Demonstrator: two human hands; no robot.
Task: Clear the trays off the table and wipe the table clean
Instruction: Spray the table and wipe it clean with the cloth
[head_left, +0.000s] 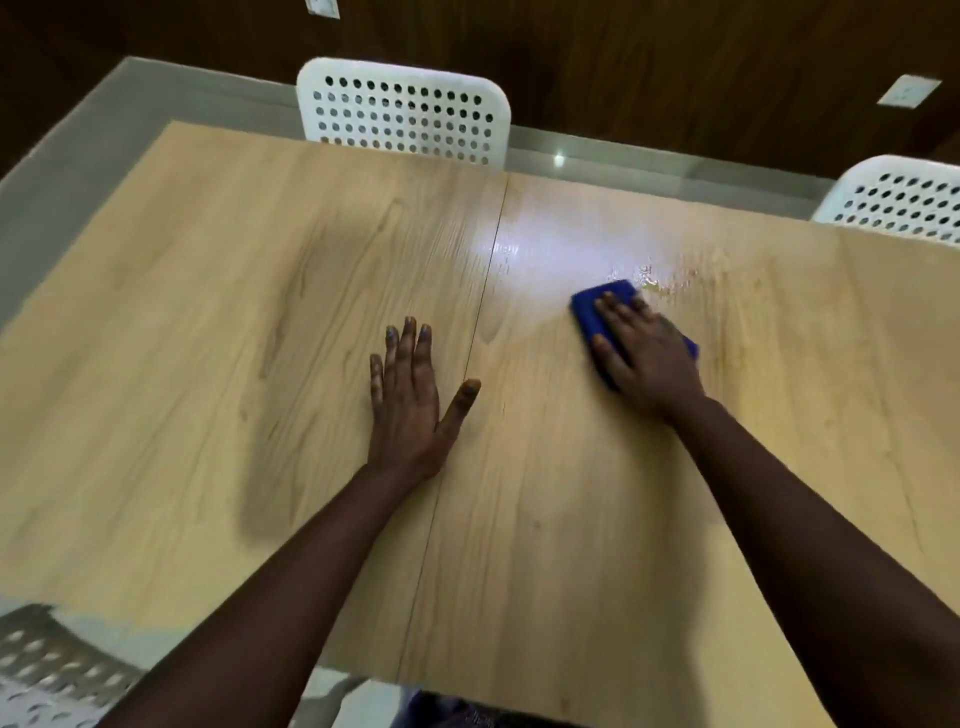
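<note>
On the pale wood-grain bench (208, 322), my left hand (410, 400) lies flat, fingers spread, holding nothing. Farther out, my right hand (644, 353) presses flat on a soft blue folded cloth (592, 306) beside a wet patch (670, 283). The cloth looks light and pliable, best held from above. No trays visible.

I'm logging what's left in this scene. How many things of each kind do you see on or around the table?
Tables: 1, the wooden table
Blue cloths: 1, the cloth under the right hand
White chairs: 3, at
Trays: 0
Total: 5
</note>
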